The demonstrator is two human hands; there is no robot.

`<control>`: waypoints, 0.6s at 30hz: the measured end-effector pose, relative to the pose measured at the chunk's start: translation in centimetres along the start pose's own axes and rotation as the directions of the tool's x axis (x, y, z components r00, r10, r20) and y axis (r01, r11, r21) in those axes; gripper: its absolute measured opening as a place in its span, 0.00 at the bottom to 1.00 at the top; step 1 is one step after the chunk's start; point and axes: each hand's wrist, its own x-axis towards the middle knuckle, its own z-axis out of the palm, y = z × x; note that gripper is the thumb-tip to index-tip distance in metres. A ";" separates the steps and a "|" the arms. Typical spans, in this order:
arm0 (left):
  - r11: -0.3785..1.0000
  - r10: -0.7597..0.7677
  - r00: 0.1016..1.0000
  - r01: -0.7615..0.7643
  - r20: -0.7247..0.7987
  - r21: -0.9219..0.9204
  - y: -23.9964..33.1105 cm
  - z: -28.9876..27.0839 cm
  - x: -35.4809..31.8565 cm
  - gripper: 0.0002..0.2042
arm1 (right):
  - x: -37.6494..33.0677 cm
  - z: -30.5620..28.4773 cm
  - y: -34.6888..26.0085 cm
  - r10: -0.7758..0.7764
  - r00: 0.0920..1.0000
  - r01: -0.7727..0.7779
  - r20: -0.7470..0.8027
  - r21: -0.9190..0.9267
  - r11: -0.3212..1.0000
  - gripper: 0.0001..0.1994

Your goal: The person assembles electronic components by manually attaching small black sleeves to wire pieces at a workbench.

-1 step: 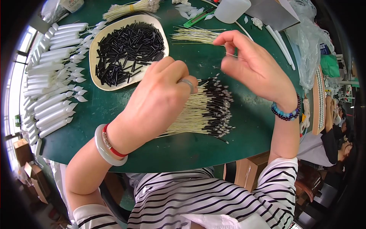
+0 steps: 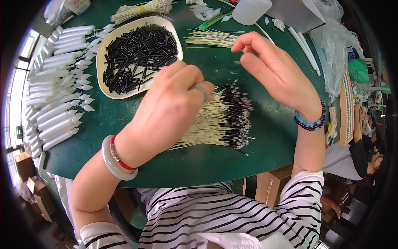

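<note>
My left hand (image 2: 172,99) is closed, knuckles up, over the wire ends of a bundle of LED leads (image 2: 207,124). Its fingertips are turned away, so what they hold is hidden. The leads have pale yellow wires, black sleeves and small clear bulbs at their right end. My right hand (image 2: 275,70) is raised to the right of the bundle, its thumb drawn up close to the curled fingers. Anything pinched there is too thin to make out. Just beyond its fingertips lies a sheaf of bare pale wires (image 2: 211,38).
A cream tray (image 2: 101,79) of short black tubes (image 2: 139,54) stands left of my hands. White candle-shaped lights (image 2: 58,112) lie in rows at the far left. At the back are a tied wire bundle (image 2: 137,12), a green cutter (image 2: 213,20) and a white container (image 2: 252,11).
My right thumb has moved up toward the fingers, and a thin pale strand seen there before no longer shows. My left hand is almost unchanged.
</note>
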 end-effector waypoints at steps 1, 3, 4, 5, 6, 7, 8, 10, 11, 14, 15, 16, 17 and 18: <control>0.999 0.021 0.998 -0.023 -0.051 -0.035 -0.2 -0.1 0.0 0.08 | 0.1 0.0 0.4 0.005 1.000 -0.005 -0.003 -0.004 1.000 0.10; 0.998 -0.040 0.989 0.032 -0.140 -0.060 -0.1 -0.7 0.2 0.08 | 0.1 0.0 0.9 -0.087 0.996 0.087 -0.006 0.055 0.995 0.08; 0.989 -0.107 0.982 0.090 -0.154 -0.114 -0.4 -1.1 0.0 0.07 | 0.1 0.2 0.8 -0.083 0.997 0.083 -0.008 0.055 0.995 0.08; 0.978 -0.169 0.974 0.146 -0.149 -0.151 -0.6 -1.5 0.0 0.06 | 0.2 0.5 0.7 -0.139 0.990 0.139 -0.030 0.015 0.990 0.08; 0.963 -0.234 0.965 0.214 -0.115 -0.161 -0.4 -2.0 0.0 0.05 | 0.3 0.7 0.6 -0.194 0.980 0.193 -0.049 -0.027 0.981 0.07; 0.945 -0.301 0.950 0.285 -0.081 -0.163 -0.3 -2.5 -0.1 0.05 | 0.7 1.3 0.7 -0.273 0.959 0.270 -0.080 -0.037 0.962 0.06; 0.915 -0.353 0.934 0.333 -0.051 -0.226 -0.6 -2.6 -0.3 0.03 | 0.8 1.6 0.5 -0.270 0.959 0.268 -0.082 -0.036 0.963 0.06; 0.880 -0.404 0.914 0.380 -0.028 -0.284 -0.6 -2.6 -0.3 0.03 | 0.7 1.8 0.1 -0.224 0.974 0.223 -0.016 -0.054 0.973 0.07; 0.838 -0.455 0.890 0.427 -0.005 -0.340 -0.5 -2.6 -0.3 0.04 | 0.7 1.9 0.0 -0.211 0.977 0.211 -0.015 -0.032 0.977 0.06; 0.733 -0.487 0.873 0.425 0.027 -0.532 -0.7 -2.0 -0.8 0.05 | 0.8 2.2 0.2 -0.255 0.966 0.254 -0.049 -0.025 0.967 0.06; 0.734 -0.488 0.872 0.425 0.023 -0.529 -0.5 -2.0 -0.8 0.05 | 0.9 2.3 0.1 -0.260 0.964 0.259 -0.049 -0.024 0.966 0.06; 0.669 -0.524 0.850 0.451 0.056 -0.591 -0.3 -2.0 -0.9 0.05 | 0.8 2.5 -0.2 -0.239 0.971 0.239 -0.034 0.024 0.971 0.07; 0.597 -0.557 0.826 0.474 0.090 -0.647 -0.1 -2.0 -0.9 0.06 | 0.8 2.7 -0.5 -0.219 0.975 0.220 -0.018 0.072 0.973 0.07; 0.619 -0.548 0.826 0.506 0.131 -0.601 -0.1 -2.3 -0.8 0.06 | 0.6 2.8 -0.6 -0.238 0.971 0.240 -0.038 0.056 0.969 0.08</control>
